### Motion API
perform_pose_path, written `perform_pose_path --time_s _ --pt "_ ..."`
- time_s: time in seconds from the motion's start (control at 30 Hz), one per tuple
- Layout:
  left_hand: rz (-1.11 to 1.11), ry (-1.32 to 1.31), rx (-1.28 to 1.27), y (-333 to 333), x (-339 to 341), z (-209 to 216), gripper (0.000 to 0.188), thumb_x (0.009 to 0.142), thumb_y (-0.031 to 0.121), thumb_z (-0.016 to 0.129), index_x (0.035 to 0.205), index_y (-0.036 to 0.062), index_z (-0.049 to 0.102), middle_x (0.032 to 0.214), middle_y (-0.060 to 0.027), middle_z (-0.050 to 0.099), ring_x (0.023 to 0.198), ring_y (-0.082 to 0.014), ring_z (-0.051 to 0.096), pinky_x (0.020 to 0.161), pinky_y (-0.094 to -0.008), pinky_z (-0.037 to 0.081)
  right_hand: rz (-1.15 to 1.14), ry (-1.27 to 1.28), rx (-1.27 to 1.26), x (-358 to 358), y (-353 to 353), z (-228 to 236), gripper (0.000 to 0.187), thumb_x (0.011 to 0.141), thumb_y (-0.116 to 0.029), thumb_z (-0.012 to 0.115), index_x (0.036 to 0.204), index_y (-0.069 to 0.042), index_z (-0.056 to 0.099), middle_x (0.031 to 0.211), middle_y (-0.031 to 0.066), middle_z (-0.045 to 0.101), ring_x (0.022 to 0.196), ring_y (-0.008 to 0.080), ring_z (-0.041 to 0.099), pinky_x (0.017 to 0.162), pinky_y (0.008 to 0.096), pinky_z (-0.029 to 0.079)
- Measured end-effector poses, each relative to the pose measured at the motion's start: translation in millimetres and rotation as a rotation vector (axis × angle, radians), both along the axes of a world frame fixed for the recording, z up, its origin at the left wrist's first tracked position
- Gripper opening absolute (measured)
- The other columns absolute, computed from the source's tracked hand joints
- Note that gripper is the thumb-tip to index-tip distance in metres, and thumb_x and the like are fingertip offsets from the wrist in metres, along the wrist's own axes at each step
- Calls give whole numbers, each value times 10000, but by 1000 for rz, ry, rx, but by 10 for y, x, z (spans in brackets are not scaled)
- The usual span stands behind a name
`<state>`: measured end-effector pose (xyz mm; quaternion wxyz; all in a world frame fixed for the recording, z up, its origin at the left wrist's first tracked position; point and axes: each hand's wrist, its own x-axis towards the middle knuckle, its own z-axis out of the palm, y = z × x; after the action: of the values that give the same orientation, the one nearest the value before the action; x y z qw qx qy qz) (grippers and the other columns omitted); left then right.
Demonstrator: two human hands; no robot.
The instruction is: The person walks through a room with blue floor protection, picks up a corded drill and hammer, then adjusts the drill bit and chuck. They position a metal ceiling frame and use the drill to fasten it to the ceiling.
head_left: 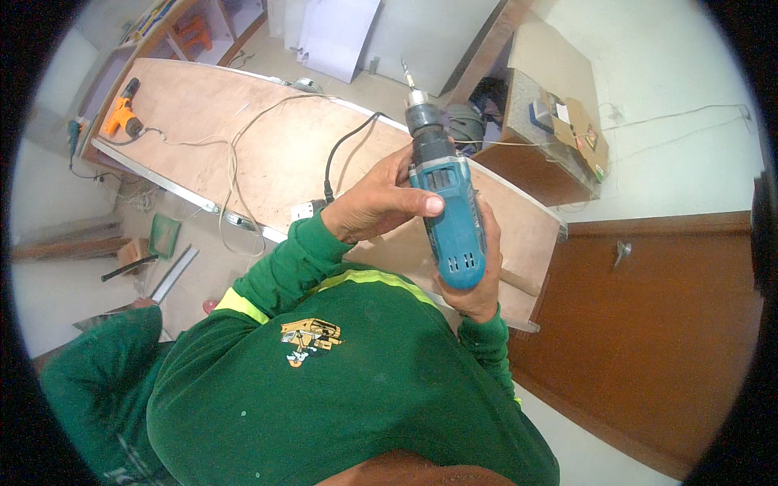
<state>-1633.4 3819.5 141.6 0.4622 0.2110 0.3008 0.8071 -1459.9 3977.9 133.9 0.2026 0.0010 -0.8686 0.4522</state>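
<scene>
A teal cordless-shaped power drill (pixel 455 206) is held up before my chest, its black chuck (pixel 425 121) and silver drill bit (pixel 408 74) pointing away from me. My left hand (pixel 381 198) grips it from the left, the thumb lying across the body and the fingers partly behind it. My right hand (pixel 486 275) is wrapped round its right side and rear; the handle is hidden. Below the drill lies a long wooden panel (pixel 267 113). A white power outlet block (pixel 305 211) with a black cord (pixel 331 162) sits beside my left wrist.
An orange drill (pixel 123 112) rests at the panel's far left end, with pale cords trailing. Another person in green (pixel 101 389) is at the lower left, near a metal bar (pixel 174 274). A cabinet with an open cardboard box (pixel 585 134) stands right, and a brown door (pixel 640 316) nearer.
</scene>
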Motion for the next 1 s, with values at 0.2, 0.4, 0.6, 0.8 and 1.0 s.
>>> perform_pose_path --time_s 0.2,0.4,0.6,0.8,1.0 --pt "-35 -4 -2 14 -13 -32 957 784 207 888 1570 11 379 1358 -96 591 1300 -231 599 1182 -404 444 -19 -11 39 1 -8 12 1194 670 -173 942 1652 -22 278 1518 282 554 1333 419 632 1073 472 534" --pt "-18 -19 12 24 -9 0 932 794 191 883 1565 21 388 1368 -95 593 1291 -224 607 1187 -403 444 -27 -10 101 -2 -14 31 1205 664 -178 954 1650 -24 278 1517 287 551 1304 429 651 1047 468 553" --pt "-32 -20 -1 39 -21 -42 895 810 164 871 1558 29 400 1370 -95 600 1283 -218 610 1170 -399 457 -45 -16 86 -2 -29 57 1163 674 -137 908 1647 -17 282 1519 268 546 1311 408 639 1067 464 535" --pt "-13 -19 -18 40 10 3 872 815 161 878 1540 22 414 1328 -94 616 1257 -216 617 1136 -398 480 -64 -64 -25 31 -58 83 1089 682 -74 830 1634 7 305 1506 222 545 1359 338 586 1141 435 466" --pt "-8 -42 10 48 32 3 814 829 145 877 1504 18 441 1303 -97 627 1232 -210 627 1122 -403 489 -67 -49 12 27 -50 62 1057 694 -57 798 1631 -4 312 1490 210 559 1329 314 602 1126 426 474"
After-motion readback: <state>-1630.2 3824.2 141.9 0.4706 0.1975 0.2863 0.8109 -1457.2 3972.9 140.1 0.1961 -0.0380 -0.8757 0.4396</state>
